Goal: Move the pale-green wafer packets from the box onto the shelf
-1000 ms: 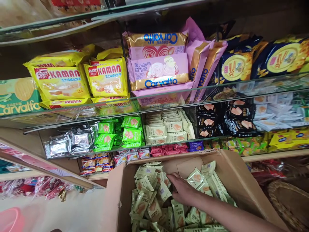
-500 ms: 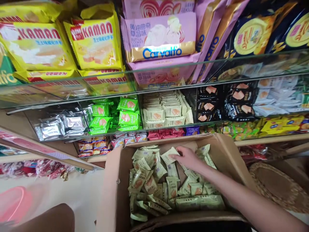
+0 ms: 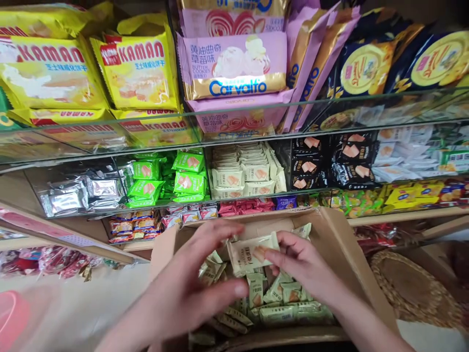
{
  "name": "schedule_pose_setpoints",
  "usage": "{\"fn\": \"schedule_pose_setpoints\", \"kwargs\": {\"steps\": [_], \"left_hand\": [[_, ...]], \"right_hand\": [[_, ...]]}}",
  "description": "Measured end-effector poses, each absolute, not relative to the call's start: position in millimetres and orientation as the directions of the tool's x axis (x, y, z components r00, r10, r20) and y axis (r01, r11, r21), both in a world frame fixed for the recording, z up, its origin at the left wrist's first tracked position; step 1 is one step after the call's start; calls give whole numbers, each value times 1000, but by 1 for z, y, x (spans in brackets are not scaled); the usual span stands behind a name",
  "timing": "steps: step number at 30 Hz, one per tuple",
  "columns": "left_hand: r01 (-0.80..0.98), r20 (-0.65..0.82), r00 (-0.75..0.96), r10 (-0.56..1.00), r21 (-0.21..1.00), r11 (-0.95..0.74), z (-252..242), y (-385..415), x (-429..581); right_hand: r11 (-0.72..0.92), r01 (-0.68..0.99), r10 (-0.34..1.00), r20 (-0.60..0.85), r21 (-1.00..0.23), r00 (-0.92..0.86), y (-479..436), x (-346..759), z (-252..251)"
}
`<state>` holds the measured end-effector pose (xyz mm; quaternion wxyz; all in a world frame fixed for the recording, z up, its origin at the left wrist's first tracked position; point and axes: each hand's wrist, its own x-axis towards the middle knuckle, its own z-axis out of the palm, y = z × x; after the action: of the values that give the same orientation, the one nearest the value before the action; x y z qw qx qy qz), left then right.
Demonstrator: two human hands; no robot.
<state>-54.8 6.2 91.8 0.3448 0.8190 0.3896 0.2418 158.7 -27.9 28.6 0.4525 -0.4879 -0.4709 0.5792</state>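
Observation:
Between thumb and fingers, my right hand (image 3: 298,261) pinches the right end of a cream-coloured wrapped snack packet (image 3: 246,252), held above an open cardboard box (image 3: 353,274). My left hand (image 3: 194,278) is to the left of that packet, thumb and fingers spread apart around its left end, slightly blurred; I see no grip on it. Below both hands, several matching snack packets (image 3: 278,313) lie loosely in the box, partly covered by my hands. Similar packets (image 3: 244,178) stand in rows in a shelf compartment just behind the box.
Glass-fronted shelves hold yellow wafer bags (image 3: 135,68), purple cookie bags (image 3: 234,63), green packets (image 3: 188,171) and black packets (image 3: 309,166). A glass edge (image 3: 234,139) runs across above the box. A woven basket (image 3: 414,288) stands at right, a pink tub (image 3: 12,318) at lower left.
My left hand has come into view from below left, beside the packet. My right hand has lifted its packet from the pile and turned it, printed side showing. The view has shifted slightly.

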Motion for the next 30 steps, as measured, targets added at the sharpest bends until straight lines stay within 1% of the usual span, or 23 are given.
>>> {"fn": "schedule_pose_setpoints", "kwargs": {"steps": [2,4,6,9,10,12,14,16,17,19,22,24,26,30], "left_hand": [[464,20,622,782,796,-389,75,13,-47],[487,-89,630,771,819,-304,56,17,-43],[505,-130,640,757,814,-287,43,16,-42],[455,-56,633,772,834,-313,33,15,-43],[416,-10,609,793,856,-308,31,16,-43],[323,76,531,844,903,-285,26,19,-43],[257,107,478,872,932,-255,19,24,-43],[240,100,459,883,943,-231,9,28,-43],[243,88,459,884,945,-221,4,29,-44],[255,59,463,884,947,-197,-5,28,-45],[283,14,471,882,945,-166,-13,26,-47],[299,-9,477,879,942,-153,-16,25,-48],[310,-32,494,869,940,-141,-18,25,-48],[335,-68,535,842,932,-138,-22,26,-48]], "right_hand": [[-101,26,985,-103,-995,-135,-32,153,29],[-40,165,989,-62,-985,-130,-35,150,26],[45,333,986,-12,-942,-165,-36,151,26],[176,537,965,37,-825,-261,-24,163,42],[207,595,966,66,-777,-251,-17,169,52],[244,704,969,194,-667,-151,6,184,73],[247,805,936,347,-539,-54,33,199,90],[238,884,914,400,-403,-64,59,209,98],[241,909,918,385,-340,-99,70,213,98],[267,937,932,306,-223,-193,87,215,94],[281,956,946,191,-89,-260,99,212,82],[289,957,948,148,-31,-282,101,210,77],[294,956,946,144,7,-292,102,208,75],[233,971,960,148,57,-239,104,203,76]]}}
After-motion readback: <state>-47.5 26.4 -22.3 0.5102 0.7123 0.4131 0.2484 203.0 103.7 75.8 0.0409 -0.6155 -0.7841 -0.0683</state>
